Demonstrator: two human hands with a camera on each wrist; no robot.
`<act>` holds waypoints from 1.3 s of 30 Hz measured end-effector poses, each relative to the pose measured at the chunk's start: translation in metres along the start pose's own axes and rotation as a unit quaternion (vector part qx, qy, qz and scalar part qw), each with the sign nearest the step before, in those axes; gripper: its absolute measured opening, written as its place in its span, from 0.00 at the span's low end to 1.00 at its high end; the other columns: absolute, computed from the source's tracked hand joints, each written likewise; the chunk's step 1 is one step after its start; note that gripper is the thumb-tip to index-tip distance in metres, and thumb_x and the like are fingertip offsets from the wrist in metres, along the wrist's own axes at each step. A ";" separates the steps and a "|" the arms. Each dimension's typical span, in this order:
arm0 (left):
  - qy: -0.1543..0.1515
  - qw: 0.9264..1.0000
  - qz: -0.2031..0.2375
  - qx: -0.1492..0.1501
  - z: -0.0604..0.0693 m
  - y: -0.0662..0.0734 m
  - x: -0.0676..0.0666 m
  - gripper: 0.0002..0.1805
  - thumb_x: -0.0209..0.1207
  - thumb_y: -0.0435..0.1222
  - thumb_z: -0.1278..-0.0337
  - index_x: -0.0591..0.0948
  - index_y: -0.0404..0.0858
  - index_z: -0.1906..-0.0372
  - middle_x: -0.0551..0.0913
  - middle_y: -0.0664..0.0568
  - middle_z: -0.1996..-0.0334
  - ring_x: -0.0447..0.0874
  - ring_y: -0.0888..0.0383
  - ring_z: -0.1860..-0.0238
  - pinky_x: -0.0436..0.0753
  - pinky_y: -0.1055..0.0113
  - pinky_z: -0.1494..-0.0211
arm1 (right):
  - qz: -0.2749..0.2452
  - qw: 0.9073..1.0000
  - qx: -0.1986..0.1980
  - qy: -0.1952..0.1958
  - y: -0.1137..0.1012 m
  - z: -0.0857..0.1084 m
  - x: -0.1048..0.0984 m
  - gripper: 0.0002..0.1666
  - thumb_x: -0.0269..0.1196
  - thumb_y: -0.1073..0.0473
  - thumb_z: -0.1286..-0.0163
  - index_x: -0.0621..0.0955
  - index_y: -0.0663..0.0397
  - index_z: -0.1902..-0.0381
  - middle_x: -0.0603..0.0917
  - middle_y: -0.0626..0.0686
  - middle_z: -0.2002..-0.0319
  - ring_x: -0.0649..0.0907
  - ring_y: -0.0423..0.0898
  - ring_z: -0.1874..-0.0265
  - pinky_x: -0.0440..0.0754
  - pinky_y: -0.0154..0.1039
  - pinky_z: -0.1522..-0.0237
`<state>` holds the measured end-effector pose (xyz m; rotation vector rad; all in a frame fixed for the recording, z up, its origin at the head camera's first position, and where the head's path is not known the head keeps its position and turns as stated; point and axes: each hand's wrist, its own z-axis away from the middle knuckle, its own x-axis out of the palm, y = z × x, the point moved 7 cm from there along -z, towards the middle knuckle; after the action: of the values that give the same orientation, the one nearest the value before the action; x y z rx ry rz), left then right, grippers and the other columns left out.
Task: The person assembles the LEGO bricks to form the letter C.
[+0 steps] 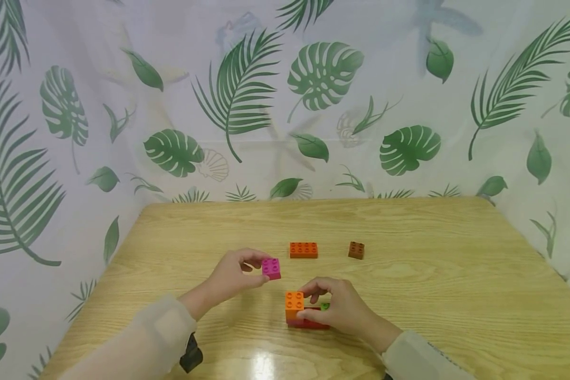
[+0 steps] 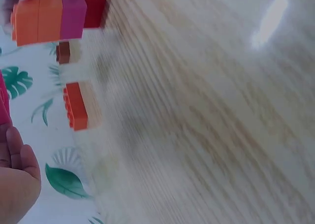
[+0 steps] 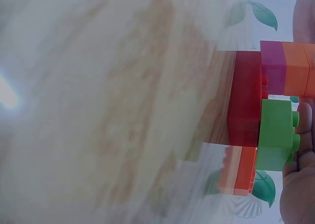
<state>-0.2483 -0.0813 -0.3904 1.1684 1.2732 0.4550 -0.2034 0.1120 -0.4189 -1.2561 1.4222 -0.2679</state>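
My left hand (image 1: 234,273) pinches a magenta toy building brick (image 1: 271,268) between thumb and fingers, raised over the table. A sliver of this magenta brick (image 2: 4,101) shows at the left wrist view's edge. To its right, my right hand (image 1: 339,304) grips the top orange brick (image 1: 294,300) of a small build by its side. Two stacked orange bricks sit on a purple brick (image 3: 273,67), which stands on one end of a long red brick (image 3: 246,98). A green brick (image 3: 275,135) is on the red brick's other end, partly covered by my right hand in the head view.
Farther back on the wooden table (image 1: 408,232) lie a long orange-red brick (image 1: 303,250) and a small brown brick (image 1: 356,250), apart from each other. Behind the table hangs a leaf-patterned cloth (image 1: 342,158).
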 end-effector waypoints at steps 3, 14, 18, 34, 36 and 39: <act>-0.021 1.000 0.004 0.018 0.004 0.009 0.009 0.17 0.67 0.32 0.51 0.83 0.35 0.53 0.82 0.53 0.61 0.77 0.44 0.56 0.78 0.52 0.52 | 0.001 1.000 -0.002 0.000 0.001 0.000 0.000 0.18 0.74 0.51 0.47 0.83 0.50 0.60 0.84 0.42 0.65 0.80 0.38 0.69 0.81 0.40 0.64; -0.076 0.996 0.020 0.034 0.012 0.022 0.038 0.18 0.68 0.33 0.53 0.84 0.39 0.53 0.82 0.55 0.59 0.78 0.48 0.56 0.76 0.51 0.51 | 0.001 1.000 -0.012 0.002 0.002 0.001 0.001 0.18 0.74 0.51 0.47 0.83 0.51 0.60 0.85 0.43 0.65 0.79 0.38 0.70 0.81 0.39 0.65; -0.081 0.996 0.013 0.043 0.013 0.023 0.043 0.17 0.69 0.35 0.53 0.84 0.40 0.54 0.83 0.56 0.59 0.78 0.49 0.56 0.77 0.54 0.52 | 0.003 1.000 -0.014 0.001 0.002 0.001 0.001 0.18 0.74 0.51 0.47 0.83 0.51 0.61 0.85 0.43 0.64 0.79 0.38 0.70 0.81 0.38 0.65; -0.087 0.994 -0.024 0.055 0.014 0.026 0.048 0.17 0.69 0.32 0.56 0.85 0.41 0.56 0.81 0.59 0.62 0.79 0.53 0.59 0.78 0.57 0.51 | 0.001 1.000 -0.018 0.005 0.001 0.003 -0.001 0.18 0.74 0.52 0.47 0.83 0.52 0.61 0.85 0.43 0.65 0.79 0.37 0.70 0.80 0.38 0.68; -0.089 0.994 -0.031 0.054 0.014 0.026 0.048 0.16 0.69 0.32 0.56 0.85 0.40 0.56 0.81 0.59 0.64 0.79 0.54 0.59 0.79 0.57 0.51 | 0.001 1.000 -0.020 0.005 0.001 0.003 -0.001 0.18 0.74 0.53 0.48 0.84 0.53 0.60 0.85 0.44 0.65 0.79 0.37 0.71 0.80 0.38 0.69; -0.093 0.994 -0.033 0.055 0.013 0.028 0.049 0.16 0.70 0.31 0.57 0.85 0.38 0.58 0.81 0.58 0.65 0.79 0.53 0.59 0.79 0.55 0.51 | 0.000 1.000 -0.022 0.005 0.000 0.004 -0.001 0.18 0.74 0.54 0.48 0.84 0.54 0.60 0.85 0.44 0.65 0.79 0.37 0.71 0.80 0.38 0.70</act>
<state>-0.2134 -0.0357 -0.3922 1.2270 1.1824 0.2246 -0.2009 0.1148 -0.4198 -1.2929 1.4428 -0.2435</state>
